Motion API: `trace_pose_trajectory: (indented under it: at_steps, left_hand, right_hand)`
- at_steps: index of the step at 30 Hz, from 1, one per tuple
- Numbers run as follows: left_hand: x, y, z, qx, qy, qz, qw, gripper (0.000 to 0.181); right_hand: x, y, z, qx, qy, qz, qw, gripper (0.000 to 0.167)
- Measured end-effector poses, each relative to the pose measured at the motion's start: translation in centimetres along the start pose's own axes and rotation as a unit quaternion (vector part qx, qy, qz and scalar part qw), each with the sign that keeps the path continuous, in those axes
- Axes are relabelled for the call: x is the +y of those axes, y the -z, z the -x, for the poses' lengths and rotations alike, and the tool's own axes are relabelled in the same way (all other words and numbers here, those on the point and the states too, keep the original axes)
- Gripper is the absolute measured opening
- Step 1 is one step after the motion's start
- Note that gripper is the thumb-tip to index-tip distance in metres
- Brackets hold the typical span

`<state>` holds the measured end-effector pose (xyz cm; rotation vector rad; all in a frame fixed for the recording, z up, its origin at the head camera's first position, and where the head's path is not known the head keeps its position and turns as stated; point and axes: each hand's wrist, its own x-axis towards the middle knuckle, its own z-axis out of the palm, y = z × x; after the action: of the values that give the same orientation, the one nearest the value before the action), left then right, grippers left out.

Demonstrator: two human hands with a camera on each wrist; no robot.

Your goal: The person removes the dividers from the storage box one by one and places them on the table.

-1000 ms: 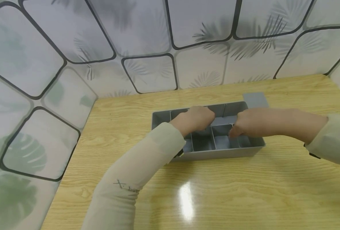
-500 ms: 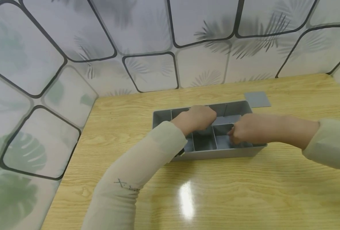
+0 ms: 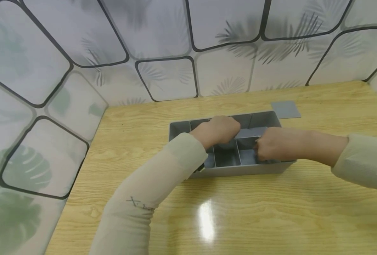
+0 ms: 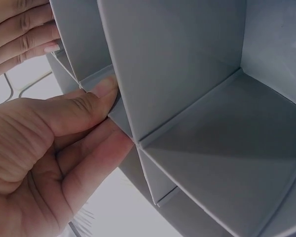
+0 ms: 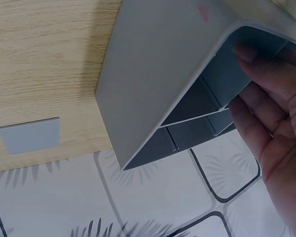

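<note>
A: Your grey box (image 3: pixel 242 170) stands on the worktop (image 3: pixel 134 141), short of the back edge, and a loose grey panel (image 3: pixel 285 109) lies flat between the box's back right corner and that edge.

B: Your left hand (image 3: pixel 219 130) pinches the long divider (image 4: pixel 120 117), thumb on your side, fingers beyond. Your right hand (image 3: pixel 276 144) pinches a cross divider (image 5: pixel 222 74) near the box's right end.

A: So which of your hands should do the moving?

B: Your right, I'd say. Let your left anchor the long divider so it can't bow, and guide the cross divider straight and upright; a tilt would probably jam it.

A: You'd also do well to go gently: a sideways shove could slide the box toward the worktop's right edge.
</note>
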<state>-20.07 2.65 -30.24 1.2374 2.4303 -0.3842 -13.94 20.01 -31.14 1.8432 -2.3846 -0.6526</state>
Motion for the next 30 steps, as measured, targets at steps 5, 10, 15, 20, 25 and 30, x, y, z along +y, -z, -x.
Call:
trace_pose_trajectory:
  at_steps: [5, 10, 15, 20, 25, 30]
  left_hand:
    - [0.0, 0.1, 0.2, 0.002, 0.000, 0.003, 1.0000, 0.018]
    - [-0.1, 0.0, 0.1, 0.009, 0.000, 0.003, 1.0000, 0.018]
    - [-0.1, -0.1, 0.1, 0.008, 0.003, 0.013, 0.9999, 0.015]
    - [-0.3, -0.2, 0.1, 0.012, 0.003, 0.026, 0.9996, 0.012]
    - [-0.6, -0.4, 0.2, 0.021, -0.001, 0.046, 0.9987, 0.012]
    - [-0.9, -0.3, 0.5, 0.022, -0.012, 0.065, 0.9976, 0.014]
  right_hand:
    - [0.0, 0.4, 0.1, 0.008, -0.003, 0.029, 0.9995, 0.030]
    - [0.2, 1.1, 0.2, 0.004, -0.009, 0.034, 0.9994, 0.032]
    - [0.3, 1.6, 0.4, -0.004, -0.014, 0.016, 0.9998, 0.033]
    - [0.6, 2.2, 0.6, -0.011, -0.012, 0.016, 0.9997, 0.033]
    - [1.1, 2.7, 0.8, 0.012, 0.014, 0.029, 0.9994, 0.034]
    - [1.5, 2.7, 1.1, 0.054, 0.037, -0.008, 0.9978, 0.047]
